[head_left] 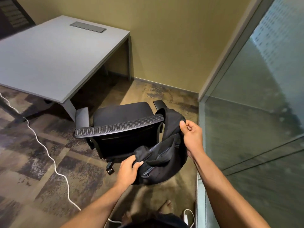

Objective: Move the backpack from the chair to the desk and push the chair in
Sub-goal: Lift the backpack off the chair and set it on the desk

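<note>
A black backpack (166, 155) hangs in the air behind and to the right of a black office chair (121, 122), clear of its seat. My left hand (130, 170) grips the fabric at the bag's lower left edge. My right hand (191, 134) pinches its upper right edge. The chair's mesh backrest faces me and its seat faces the grey desk (54, 60), which stands to the upper left with the chair pulled out from it.
A glass partition (256, 112) runs close along the right. A white cable (47, 150) snakes over the patterned carpet at left. The desk has a grey cable hatch (88, 27). A bare foot (166, 206) and a white plug (186, 216) show at the bottom.
</note>
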The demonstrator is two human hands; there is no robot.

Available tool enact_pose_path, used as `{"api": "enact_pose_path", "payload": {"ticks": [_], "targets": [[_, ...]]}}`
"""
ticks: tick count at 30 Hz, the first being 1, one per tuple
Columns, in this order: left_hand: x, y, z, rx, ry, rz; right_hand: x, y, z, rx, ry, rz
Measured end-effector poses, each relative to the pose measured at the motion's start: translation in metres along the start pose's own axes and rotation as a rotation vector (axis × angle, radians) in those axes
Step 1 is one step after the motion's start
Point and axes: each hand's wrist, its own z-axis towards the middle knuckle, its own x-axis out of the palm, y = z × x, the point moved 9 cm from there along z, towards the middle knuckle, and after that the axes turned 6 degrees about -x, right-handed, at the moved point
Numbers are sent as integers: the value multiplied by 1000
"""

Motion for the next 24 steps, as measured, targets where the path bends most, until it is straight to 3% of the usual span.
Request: {"api": "enact_pose_path", "payload": {"ticks": [4,16,24], "targets": [[25,-40,9,67,-37,-19,-42,7,28,-36,-19,29],[105,-163,49,273,60,-25,-182,-24,89,16,-156,173],[154,-230,91,278,126,-109,-251,-29,133,-65,-234,178]]}}
